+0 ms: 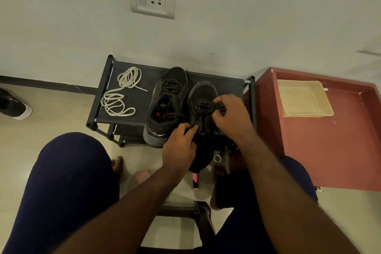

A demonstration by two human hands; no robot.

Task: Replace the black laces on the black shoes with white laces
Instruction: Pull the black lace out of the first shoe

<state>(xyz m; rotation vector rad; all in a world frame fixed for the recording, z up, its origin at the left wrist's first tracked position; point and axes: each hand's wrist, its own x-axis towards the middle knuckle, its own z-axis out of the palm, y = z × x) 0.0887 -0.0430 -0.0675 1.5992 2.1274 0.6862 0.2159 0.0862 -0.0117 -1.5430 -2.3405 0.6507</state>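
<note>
Two black shoes (pixel 203 93) on rack (pixel 226 84) | right hand (pixel 231 117) pinches black lace (pixel 201 109), left hand (pixel 179 146) curled on shoe collar | lace soft, limp: pull near eyelets | white laces (pixel 121 95) coiled alongside, untouched

Shoes (pixel 169 101) were black, their laces (pixel 172 85) black with pale flecks. Spare laces (pixel 121 93) off-white, rack (pixel 142 101) black, cabinet (pixel 321 136) red-brown, tray (pixel 303 99) cream.

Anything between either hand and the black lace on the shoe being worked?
Nothing visible. The right hand pinches the black lace on the shoe; the left hand grips that shoe at its tongue.
</note>
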